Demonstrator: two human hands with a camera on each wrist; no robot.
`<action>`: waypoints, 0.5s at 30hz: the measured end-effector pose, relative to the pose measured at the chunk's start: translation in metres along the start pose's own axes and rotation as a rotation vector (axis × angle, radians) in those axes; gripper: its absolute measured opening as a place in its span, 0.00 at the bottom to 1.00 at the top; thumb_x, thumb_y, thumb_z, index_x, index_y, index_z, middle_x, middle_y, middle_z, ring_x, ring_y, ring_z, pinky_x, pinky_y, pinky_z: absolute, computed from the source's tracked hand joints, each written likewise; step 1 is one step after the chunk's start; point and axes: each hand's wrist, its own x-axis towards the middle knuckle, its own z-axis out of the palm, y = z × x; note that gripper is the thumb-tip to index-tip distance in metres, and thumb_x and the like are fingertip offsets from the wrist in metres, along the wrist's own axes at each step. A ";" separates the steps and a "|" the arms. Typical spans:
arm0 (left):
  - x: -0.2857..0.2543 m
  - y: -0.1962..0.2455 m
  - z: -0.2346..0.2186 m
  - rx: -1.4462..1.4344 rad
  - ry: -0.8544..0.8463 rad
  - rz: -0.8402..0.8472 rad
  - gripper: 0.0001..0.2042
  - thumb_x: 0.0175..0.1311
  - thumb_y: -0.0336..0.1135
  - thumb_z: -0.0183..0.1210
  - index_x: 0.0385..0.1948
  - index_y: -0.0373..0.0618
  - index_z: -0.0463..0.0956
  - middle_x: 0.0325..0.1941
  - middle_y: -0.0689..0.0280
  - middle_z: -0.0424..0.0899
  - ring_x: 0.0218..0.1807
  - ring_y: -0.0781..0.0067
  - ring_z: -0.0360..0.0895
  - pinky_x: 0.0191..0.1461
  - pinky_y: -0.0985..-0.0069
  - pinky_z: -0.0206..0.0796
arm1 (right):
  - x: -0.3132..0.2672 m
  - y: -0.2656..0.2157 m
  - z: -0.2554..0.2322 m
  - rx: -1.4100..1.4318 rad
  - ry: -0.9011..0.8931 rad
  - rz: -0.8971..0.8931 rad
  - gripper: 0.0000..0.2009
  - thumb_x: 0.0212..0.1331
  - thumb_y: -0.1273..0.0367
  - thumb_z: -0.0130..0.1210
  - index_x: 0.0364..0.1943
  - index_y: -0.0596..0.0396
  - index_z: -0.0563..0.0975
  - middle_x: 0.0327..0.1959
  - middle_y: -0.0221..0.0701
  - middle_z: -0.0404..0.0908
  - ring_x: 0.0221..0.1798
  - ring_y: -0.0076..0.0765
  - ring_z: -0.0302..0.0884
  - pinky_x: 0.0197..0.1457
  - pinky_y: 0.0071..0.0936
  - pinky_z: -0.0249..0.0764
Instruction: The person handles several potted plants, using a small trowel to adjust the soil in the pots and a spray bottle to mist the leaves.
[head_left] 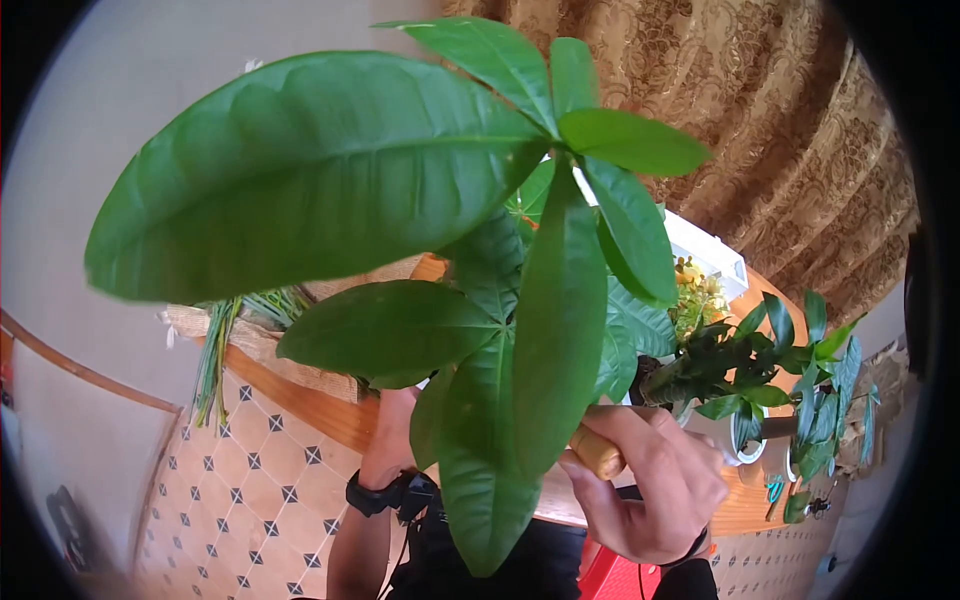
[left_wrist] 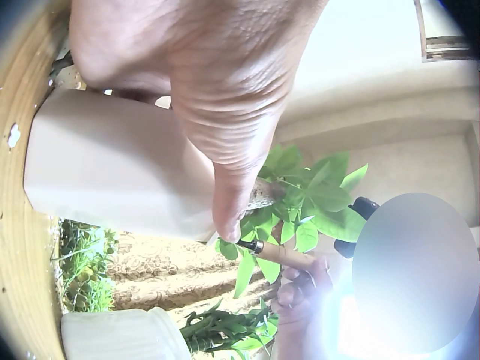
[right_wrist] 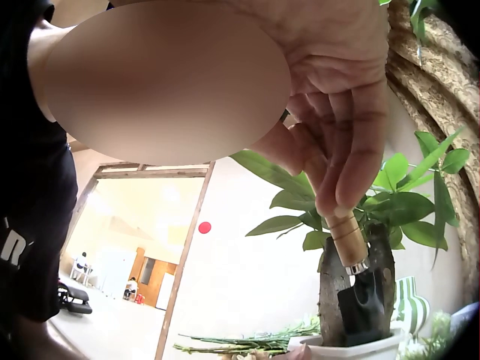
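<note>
A potted plant with broad green leaves [head_left: 330, 165] fills the middle of the head view and covers most of its pot. In the left wrist view the white plant pot [left_wrist: 112, 165] shows its side, and my left hand [left_wrist: 225, 97] holds it with the thumb at the rim. My right hand [head_left: 650, 485] grips the wooden handle of a small trowel [right_wrist: 349, 244]. Its black blade [right_wrist: 361, 304] points down inside the pot, in front of the thick brown trunk [right_wrist: 330, 289] in the right wrist view. The blade's tip is hidden behind the rim.
Other potted plants [head_left: 770, 380] stand right on the wooden table [head_left: 740, 505]. Cut green stems [head_left: 215, 360] lie on burlap [head_left: 270, 355] at the left edge. A white box [head_left: 705, 250] sits behind, before a brown curtain [head_left: 740, 110]. A red stool [head_left: 610, 575] is below.
</note>
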 end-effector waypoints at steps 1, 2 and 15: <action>-0.001 0.000 0.000 0.005 0.006 -0.001 0.22 0.59 0.24 0.70 0.55 0.34 0.76 0.51 0.64 0.83 0.47 0.77 0.80 0.48 0.77 0.75 | 0.001 0.000 0.000 0.005 -0.003 -0.003 0.22 0.45 0.74 0.73 0.47 0.64 0.80 0.31 0.39 0.86 0.24 0.33 0.82 0.25 0.25 0.72; -0.003 0.000 -0.002 0.011 0.012 -0.001 0.22 0.59 0.24 0.70 0.54 0.34 0.76 0.50 0.64 0.83 0.47 0.77 0.80 0.48 0.77 0.75 | 0.001 0.000 0.000 -0.009 -0.007 -0.006 0.22 0.45 0.74 0.73 0.47 0.64 0.80 0.31 0.38 0.86 0.24 0.34 0.82 0.25 0.25 0.72; -0.002 0.014 0.007 -0.077 0.092 -0.081 0.25 0.58 0.24 0.72 0.57 0.34 0.74 0.53 0.64 0.83 0.46 0.78 0.81 0.44 0.76 0.78 | 0.003 -0.001 -0.002 -0.050 0.004 0.030 0.20 0.46 0.73 0.72 0.46 0.62 0.81 0.28 0.38 0.84 0.25 0.36 0.81 0.28 0.28 0.72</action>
